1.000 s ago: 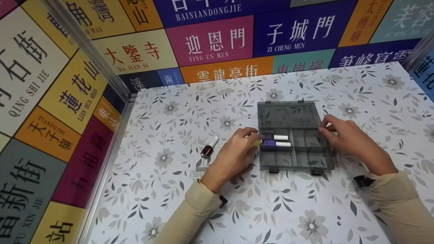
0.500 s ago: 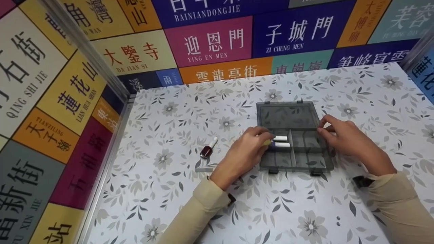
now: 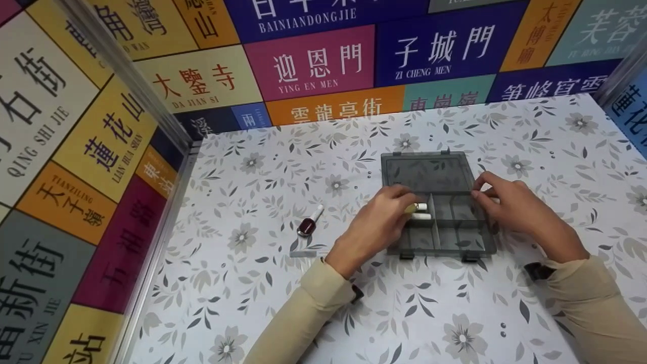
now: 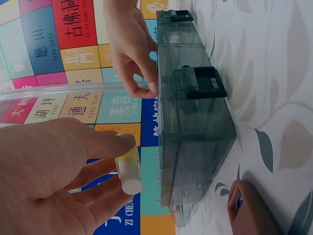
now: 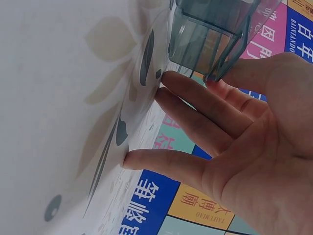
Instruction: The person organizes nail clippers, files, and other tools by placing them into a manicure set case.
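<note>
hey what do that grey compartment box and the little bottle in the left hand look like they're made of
The compartment box looks like smoke-tinted clear plastic: the floral table covering shows through its walls and open lid, and its edges look moulded and glossy, with black clip latches. The small bottle held by the left hand has a matte white cap, probably plastic; its yellowish body could be glass or plastic, too hidden to tell.

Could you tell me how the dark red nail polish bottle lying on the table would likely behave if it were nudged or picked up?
The dark red nail polish bottle lies on its side on the table, so a nudge would probably roll it. Its small, glossy body looks slippery and likely breakable glass. It seems light enough for a two-finger pinch.
</note>
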Demonstrator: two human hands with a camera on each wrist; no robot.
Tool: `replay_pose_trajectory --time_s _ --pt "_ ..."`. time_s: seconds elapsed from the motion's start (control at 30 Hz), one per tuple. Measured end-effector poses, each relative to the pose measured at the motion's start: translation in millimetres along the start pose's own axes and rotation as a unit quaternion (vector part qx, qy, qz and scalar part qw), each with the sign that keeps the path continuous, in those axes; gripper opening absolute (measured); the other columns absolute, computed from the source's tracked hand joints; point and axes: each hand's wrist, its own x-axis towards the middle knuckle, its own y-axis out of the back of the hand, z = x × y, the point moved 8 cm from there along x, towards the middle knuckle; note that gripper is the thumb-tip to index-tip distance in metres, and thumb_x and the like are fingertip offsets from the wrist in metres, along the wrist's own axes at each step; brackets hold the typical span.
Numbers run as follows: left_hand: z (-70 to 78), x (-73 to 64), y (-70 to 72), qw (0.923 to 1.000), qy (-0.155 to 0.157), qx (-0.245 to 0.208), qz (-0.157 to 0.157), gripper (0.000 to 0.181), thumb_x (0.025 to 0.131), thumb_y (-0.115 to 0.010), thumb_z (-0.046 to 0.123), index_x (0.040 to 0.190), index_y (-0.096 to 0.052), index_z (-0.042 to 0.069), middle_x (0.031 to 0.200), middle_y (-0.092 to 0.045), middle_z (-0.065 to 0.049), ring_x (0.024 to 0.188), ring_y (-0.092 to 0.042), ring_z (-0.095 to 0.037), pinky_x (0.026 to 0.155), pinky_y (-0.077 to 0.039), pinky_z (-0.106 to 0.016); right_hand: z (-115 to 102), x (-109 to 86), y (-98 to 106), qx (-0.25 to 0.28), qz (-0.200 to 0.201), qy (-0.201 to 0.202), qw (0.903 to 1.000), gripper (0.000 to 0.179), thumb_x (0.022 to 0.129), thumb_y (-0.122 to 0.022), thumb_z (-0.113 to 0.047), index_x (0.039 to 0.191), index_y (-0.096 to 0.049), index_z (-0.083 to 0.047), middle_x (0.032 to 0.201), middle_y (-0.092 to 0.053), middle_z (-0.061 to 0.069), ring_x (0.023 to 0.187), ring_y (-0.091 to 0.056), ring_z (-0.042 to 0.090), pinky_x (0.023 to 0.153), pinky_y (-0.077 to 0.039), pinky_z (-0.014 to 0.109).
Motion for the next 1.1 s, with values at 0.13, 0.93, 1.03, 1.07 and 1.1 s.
replay_pose_trajectory --time_s 0.13,0.93,1.03,1.07,1.1 --pt "1.8 4.8 -4.0 1.0000 -0.003 -0.001 -0.008 0.027 0.104 -0.070 0.008 0.130 -0.076 0.014 0.134 -0.071 -0.006 0.126 -0.068 -0.022 0.107 -0.058 -0.028 -0.2 -0.2 0.2 0.001 -0.002 0.002 1.0000 0.021 0.113 -0.056 -0.025 0.124 -0.062 -0.008 0.120 -0.077 0.029 0.096 -0.080 0.042 0.081 -0.057 0.053" --pt "5.5 30.6 -32.6 0.9990 0.002 -0.035 -0.027 0.035 0.105 -0.070 0.012 0.140 -0.070 0.016 0.140 -0.068 -0.003 0.129 -0.068 -0.016 0.107 -0.057 -0.023 -0.6 1.5 -0.1 -0.013 0.006 0.011 0.9998 0.019 0.113 -0.057 -0.023 0.121 -0.064 -0.008 0.116 -0.078 0.030 0.101 -0.079 0.047 0.079 -0.059 0.056" --pt "7.7 33.6 -36.1 0.9987 0.004 -0.039 -0.033 0.035 0.105 -0.070 0.012 0.140 -0.070 0.016 0.140 -0.068 -0.002 0.130 -0.068 -0.015 0.107 -0.056 -0.021 0.0 1.4 -0.7 -0.015 0.003 0.007 0.9999 0.020 0.113 -0.057 -0.024 0.122 -0.064 -0.008 0.117 -0.077 0.031 0.100 -0.078 0.047 0.079 -0.059 0.057" --pt "8.8 34.8 -37.1 0.9986 0.003 -0.041 -0.034 0.035 0.105 -0.069 0.011 0.140 -0.070 0.016 0.140 -0.068 -0.002 0.131 -0.068 -0.015 0.107 -0.056 -0.021 0.0 1.4 -0.7 -0.015 0.002 0.006 0.9999 0.020 0.113 -0.057 -0.025 0.122 -0.064 -0.008 0.117 -0.077 0.032 0.100 -0.078 0.048 0.079 -0.059 0.058" --pt "9.9 36.0 -37.9 0.9985 0.002 -0.043 -0.034 0.034 0.106 -0.069 0.011 0.140 -0.070 0.016 0.140 -0.069 -0.002 0.131 -0.067 -0.015 0.107 -0.055 -0.020 0.0 1.3 -0.8 -0.016 0.001 0.005 0.9999 0.021 0.113 -0.057 -0.025 0.122 -0.064 -0.008 0.117 -0.077 0.032 0.098 -0.078 0.047 0.079 -0.059 0.058"
